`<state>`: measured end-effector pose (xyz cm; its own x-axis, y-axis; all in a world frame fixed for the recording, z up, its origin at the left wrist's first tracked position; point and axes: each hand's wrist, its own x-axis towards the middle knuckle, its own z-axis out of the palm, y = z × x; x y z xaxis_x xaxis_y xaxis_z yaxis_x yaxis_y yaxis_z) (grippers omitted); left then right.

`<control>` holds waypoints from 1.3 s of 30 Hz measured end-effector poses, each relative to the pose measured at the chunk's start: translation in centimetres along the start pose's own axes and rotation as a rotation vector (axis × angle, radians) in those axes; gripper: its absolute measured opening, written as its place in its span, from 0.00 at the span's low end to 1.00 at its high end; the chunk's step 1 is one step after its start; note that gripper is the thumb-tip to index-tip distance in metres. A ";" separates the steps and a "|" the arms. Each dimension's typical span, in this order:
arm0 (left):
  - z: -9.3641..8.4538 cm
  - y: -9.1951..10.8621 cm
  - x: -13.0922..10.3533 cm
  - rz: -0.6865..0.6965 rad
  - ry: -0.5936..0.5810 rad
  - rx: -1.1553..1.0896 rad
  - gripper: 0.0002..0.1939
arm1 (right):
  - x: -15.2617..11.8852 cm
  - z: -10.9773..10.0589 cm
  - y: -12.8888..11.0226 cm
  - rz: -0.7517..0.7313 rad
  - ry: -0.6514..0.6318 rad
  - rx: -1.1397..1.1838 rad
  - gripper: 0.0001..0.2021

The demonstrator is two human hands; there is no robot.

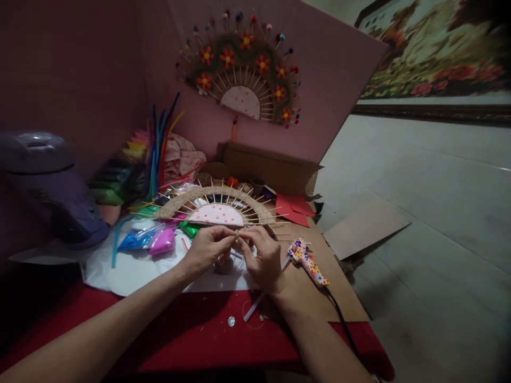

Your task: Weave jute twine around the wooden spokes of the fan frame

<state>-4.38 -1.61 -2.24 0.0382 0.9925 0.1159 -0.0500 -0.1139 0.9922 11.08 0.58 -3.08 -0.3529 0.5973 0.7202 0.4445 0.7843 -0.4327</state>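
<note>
My left hand [211,248] and my right hand [263,256] meet over the middle of the table, thumbs and fingertips pinched close together. What lies between the fingertips is too small to make out. Just beyond them rests a half-circle fan craft [215,214], with a pink-dotted white centre, thin wooden sticks radiating outward and a twine-wrapped arch [181,200]. To the right of my right hand, a flower-patterned glue gun [309,261] lies on cardboard [339,298], its black cord running toward the table's front edge. A translucent glue stick [255,307] lies below my right hand.
Blue and magenta clay packets [162,240] lie left of my hands on white sheeting. A purple container [59,191] stands far left, near upright pipe cleaners [155,154]. Red paper [294,209] lies at right. A finished-looking flowered fan [239,58] hangs on a pink panel behind.
</note>
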 end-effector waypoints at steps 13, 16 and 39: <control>0.3 -0.6 -0.1 0.236 0.036 0.337 0.07 | 0.1 0.6 0.6 -0.117 -0.014 -0.063 0.06; 0.5 0.0 -0.2 0.144 0.004 0.203 0.07 | 0.2 1.0 1.3 0.009 0.104 0.022 0.05; -0.1 -0.2 0.2 -0.082 -0.051 -0.108 0.09 | 0.0 0.9 1.0 0.246 -0.028 0.379 0.09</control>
<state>-4.48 -1.42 -2.43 0.0974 0.9945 0.0396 -0.1512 -0.0245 0.9882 10.74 1.50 -4.03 -0.2987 0.7742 0.5581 0.1867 0.6209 -0.7613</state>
